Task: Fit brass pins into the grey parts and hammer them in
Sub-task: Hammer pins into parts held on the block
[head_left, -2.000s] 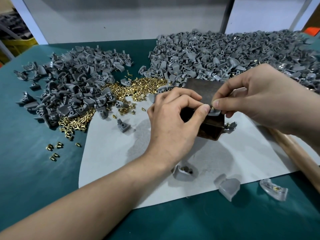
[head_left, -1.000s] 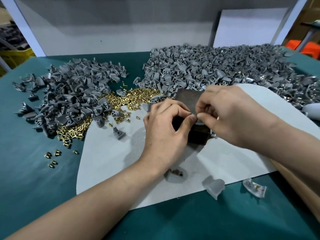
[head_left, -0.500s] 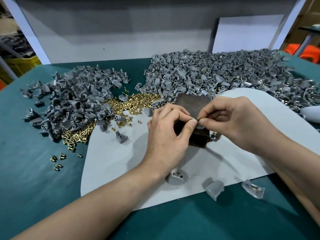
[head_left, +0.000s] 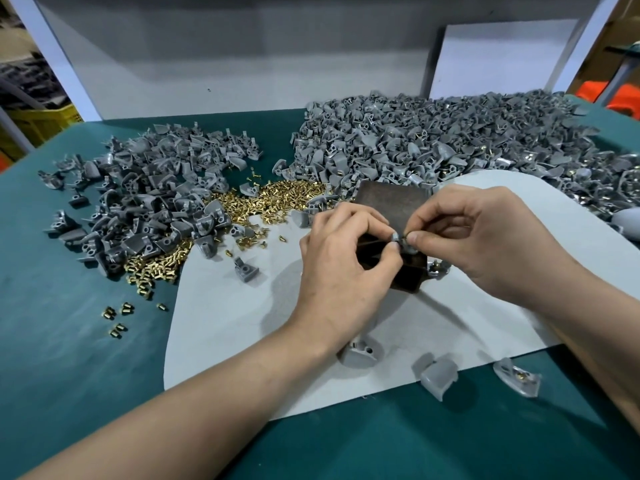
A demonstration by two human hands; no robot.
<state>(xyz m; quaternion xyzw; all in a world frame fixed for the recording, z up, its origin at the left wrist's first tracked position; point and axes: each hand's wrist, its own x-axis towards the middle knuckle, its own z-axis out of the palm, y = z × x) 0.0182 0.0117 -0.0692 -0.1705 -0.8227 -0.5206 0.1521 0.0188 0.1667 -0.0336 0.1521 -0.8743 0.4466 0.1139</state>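
Observation:
My left hand [head_left: 341, 268] pinches a small grey part [head_left: 406, 247] between thumb and fingertips, over the front edge of a dark metal block [head_left: 391, 202]. My right hand [head_left: 485, 237] meets it from the right, thumb and forefinger pinching a brass pin [head_left: 401, 236] at the part; the pin is mostly hidden by the fingertips. A heap of loose brass pins [head_left: 277, 199] lies behind and left of the block. Grey parts fill a left pile [head_left: 145, 199] and a larger right pile [head_left: 433, 140].
A pale sheet [head_left: 242, 323] covers the green table [head_left: 69, 341] under my hands. Three single grey parts lie near its front edge [head_left: 360, 351], [head_left: 438, 374], [head_left: 517, 377]. One more part [head_left: 246, 270] and scattered pins [head_left: 119, 315] lie to the left. A white board [head_left: 502, 57] leans behind.
Both hands stay at the block, with the fingertips closing in tighter on the grey part. The camera view has shifted slightly, showing more of the back wall.

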